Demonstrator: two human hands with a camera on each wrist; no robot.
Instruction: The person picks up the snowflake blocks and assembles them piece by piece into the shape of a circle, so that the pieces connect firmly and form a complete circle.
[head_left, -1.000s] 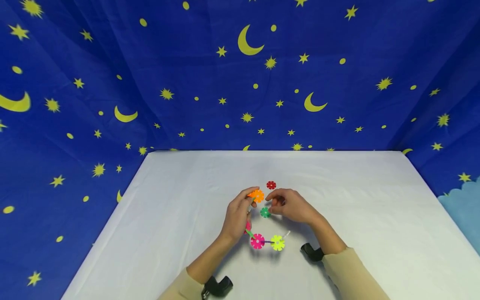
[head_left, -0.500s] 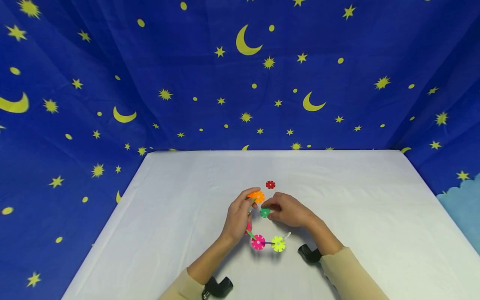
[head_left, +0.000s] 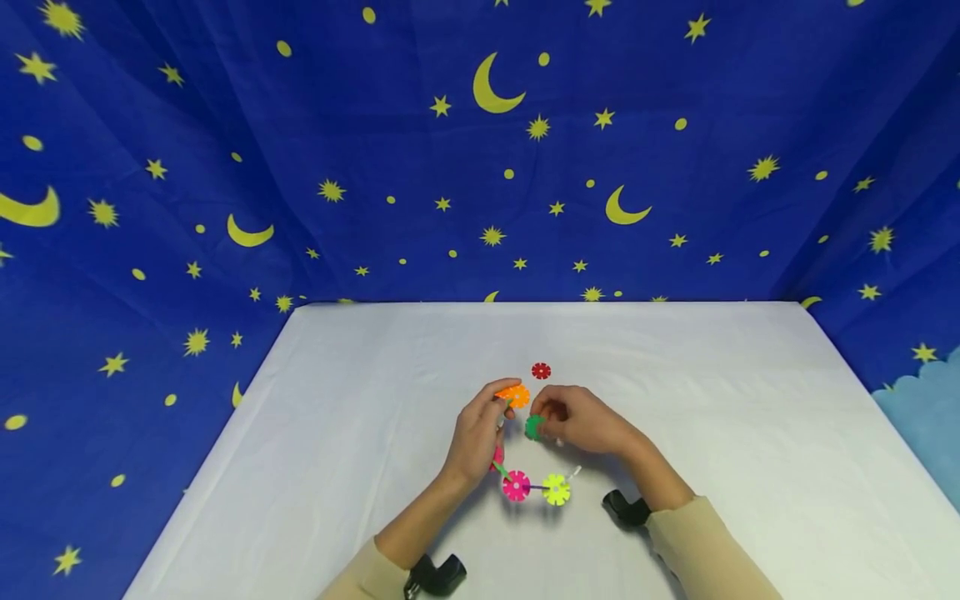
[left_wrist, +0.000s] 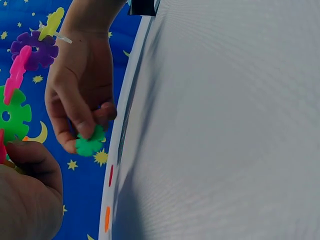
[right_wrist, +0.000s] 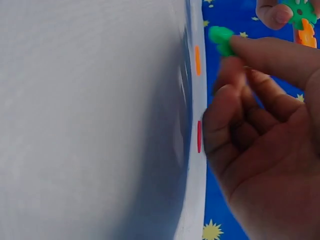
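Above white cloth [head_left: 337, 433], the left hand [head_left: 472, 431] grips linked discs [head_left: 516, 486], right hand [head_left: 588, 421] pinching a green disc [head_left: 532, 427].

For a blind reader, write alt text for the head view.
A person's right hand pinches a green disc; the left hand holds a chain of colorful discs over a white table. Beyond are a red disc and a blue starry curtain.
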